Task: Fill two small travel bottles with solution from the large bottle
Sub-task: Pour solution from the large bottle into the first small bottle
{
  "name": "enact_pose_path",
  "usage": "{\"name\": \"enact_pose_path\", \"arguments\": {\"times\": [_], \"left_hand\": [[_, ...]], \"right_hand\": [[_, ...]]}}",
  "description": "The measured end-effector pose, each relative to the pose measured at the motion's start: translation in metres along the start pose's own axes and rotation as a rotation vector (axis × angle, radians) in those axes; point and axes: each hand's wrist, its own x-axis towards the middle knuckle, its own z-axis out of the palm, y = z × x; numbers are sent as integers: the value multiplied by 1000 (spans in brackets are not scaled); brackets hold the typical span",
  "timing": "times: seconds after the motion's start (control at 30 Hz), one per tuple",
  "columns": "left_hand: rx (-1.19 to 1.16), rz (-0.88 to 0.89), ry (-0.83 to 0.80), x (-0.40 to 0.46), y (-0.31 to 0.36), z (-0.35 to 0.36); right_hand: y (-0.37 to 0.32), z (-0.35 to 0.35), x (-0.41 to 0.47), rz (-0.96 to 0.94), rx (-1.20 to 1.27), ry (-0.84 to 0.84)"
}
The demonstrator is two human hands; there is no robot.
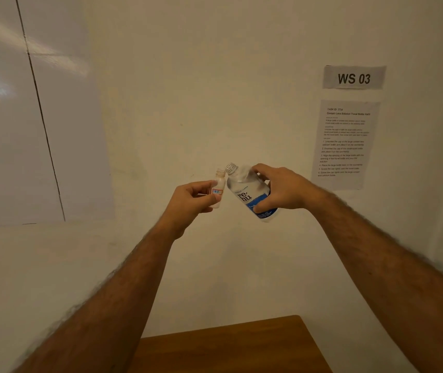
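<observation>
Clear plastic shows at both necks: the small bottle [218,190] and the large bottle [250,193] are uncapped, so the opening steps look done. The left hand [190,201] has its grip closed around the small bottle, held upright in the air. The right hand [282,191] has its grip wrapped around the large bottle, tilted with its mouth leaning toward the small one's neck, the two bottles touching or nearly so.

Both are raised well above the worktop [231,345], roughly over its far edge, against the wall. No stream is visible, and the small bottle's fill level is hard to read at this size; it may hold little or nothing yet. I judge the first pour to be just starting. Left to do: fill this bottle, fill a second one, which is out of view along with the caps, and recap.
</observation>
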Motion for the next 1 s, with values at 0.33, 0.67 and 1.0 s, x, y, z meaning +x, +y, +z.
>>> {"name": "enact_pose_path", "arguments": {"times": [0.33,0.67,1.0], "left_hand": [[-15,-5,1,-2,-4,-1],[-2,0,1,-3,-8,1],[-2,-18,0,-3,-11,3]], "right_hand": [[-5,-10,-2,-33,-152,-1],[-6,-18,1,-28,-213,-52],[-4,-22,4,-41,-292,-58]]}}
